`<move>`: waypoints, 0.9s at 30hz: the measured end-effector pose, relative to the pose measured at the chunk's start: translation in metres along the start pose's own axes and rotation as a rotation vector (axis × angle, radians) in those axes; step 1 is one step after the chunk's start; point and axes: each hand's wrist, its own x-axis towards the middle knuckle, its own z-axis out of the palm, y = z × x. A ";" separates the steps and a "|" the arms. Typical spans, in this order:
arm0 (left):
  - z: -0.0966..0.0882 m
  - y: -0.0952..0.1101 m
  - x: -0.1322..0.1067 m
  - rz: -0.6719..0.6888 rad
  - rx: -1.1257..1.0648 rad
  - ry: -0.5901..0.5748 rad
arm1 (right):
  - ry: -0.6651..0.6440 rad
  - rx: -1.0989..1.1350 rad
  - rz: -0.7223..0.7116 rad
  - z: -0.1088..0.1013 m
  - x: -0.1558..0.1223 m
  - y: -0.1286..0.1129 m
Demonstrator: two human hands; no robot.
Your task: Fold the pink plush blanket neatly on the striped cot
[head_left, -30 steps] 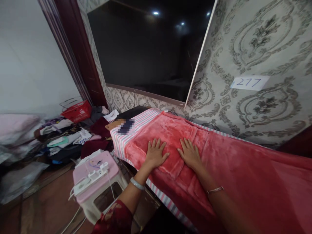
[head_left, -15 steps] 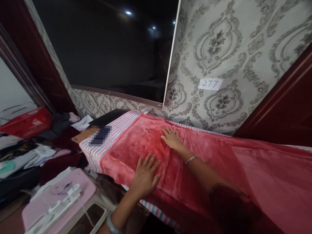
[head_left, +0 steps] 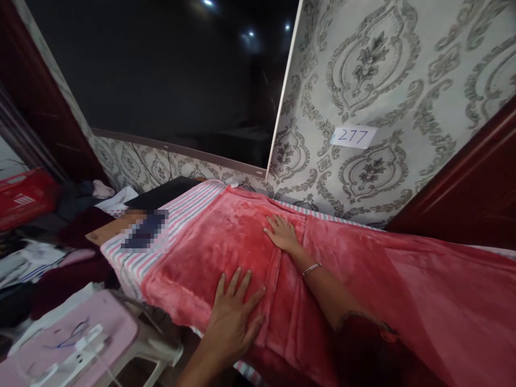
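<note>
Pink stool (head_left: 115,321) beside red blanket (head_left: 226,234)

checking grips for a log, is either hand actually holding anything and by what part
Nothing is held. The left hand lies flat, fingers spread, near the front edge of the red fleece fabric; the right hand lies flat farther back on it.

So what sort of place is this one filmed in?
Probably a lived-in home room used for laundry: patterned wallpaper, a large dark wall screen, heaps of clothes at the left, and a red fleece cloth spread flat under the left hand and right hand.
</note>
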 end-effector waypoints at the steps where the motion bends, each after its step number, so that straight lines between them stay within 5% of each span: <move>1: 0.000 0.000 0.000 -0.002 -0.002 0.003 | 0.002 -0.001 0.003 0.000 0.000 0.000; 27: 0.003 0.002 0.004 -0.035 0.014 0.018 | -0.080 0.051 0.016 -0.013 0.005 -0.001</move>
